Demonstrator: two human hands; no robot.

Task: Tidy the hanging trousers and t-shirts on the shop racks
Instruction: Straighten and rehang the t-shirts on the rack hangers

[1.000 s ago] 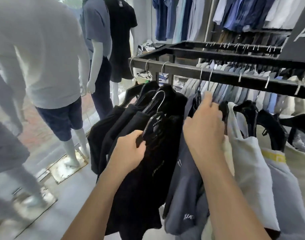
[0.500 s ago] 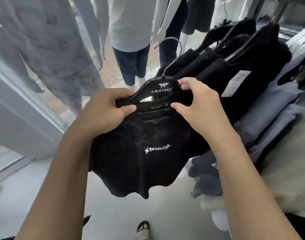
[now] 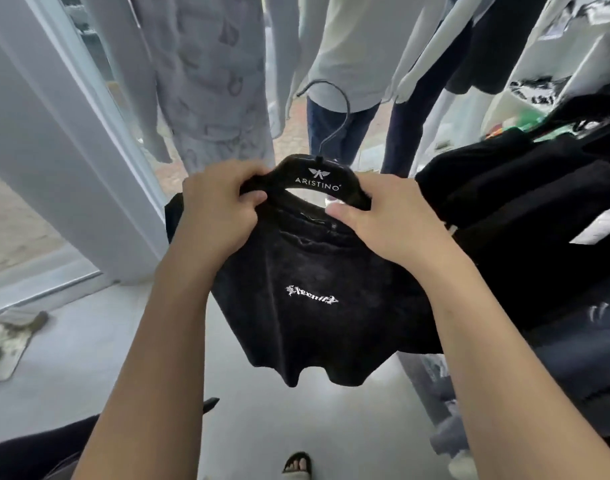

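— Where's the black t-shirt [image 3: 314,306]?
— On its black hanger [image 3: 317,178], draped below both sets of fingers.
— And the grip?
— The left hand [image 3: 220,209] curls round one shoulder of the hanger and the right hand [image 3: 390,220] clamps the other. Dark garments [image 3: 521,202] hang just right of the right fingers.

A pale grey floor [image 3: 89,341] bears a sandalled foot [image 3: 297,465] and a shiny base plate [image 3: 9,362].
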